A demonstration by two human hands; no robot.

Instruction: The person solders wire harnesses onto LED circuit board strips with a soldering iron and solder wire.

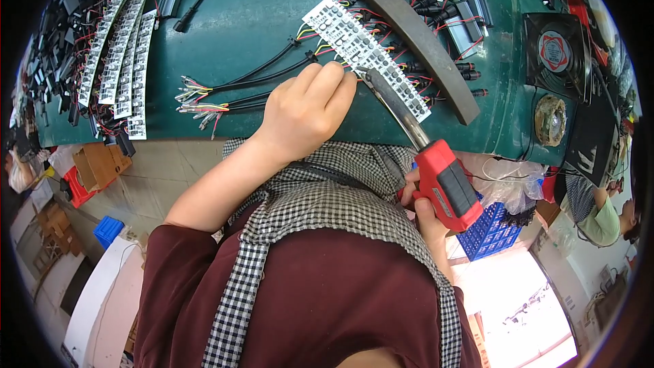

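A white circuit board strip (364,54) lies slantwise on the green bench, dotted with dark parts and joined to red and yellow wires. My left hand (306,105) is closed in a pinch beside its near edge; the fingertips hide what they hold. Black cables (248,103) with stripped, coloured wire ends run from the left to behind this hand. Around the handle of a red and black soldering gun (449,187) my right hand (429,218) is wrapped. The gun's metal barrel points up and left, its dark tip by the board, close to my left fingertips.
A curved dark bar (415,44) lies just beyond the board. Several more board strips (139,68) and a heap of black housings (54,48) fill the left. To the right stand a black fan (555,52) and a round solder-like coil (550,120). A blue crate (487,232) sits below the bench.
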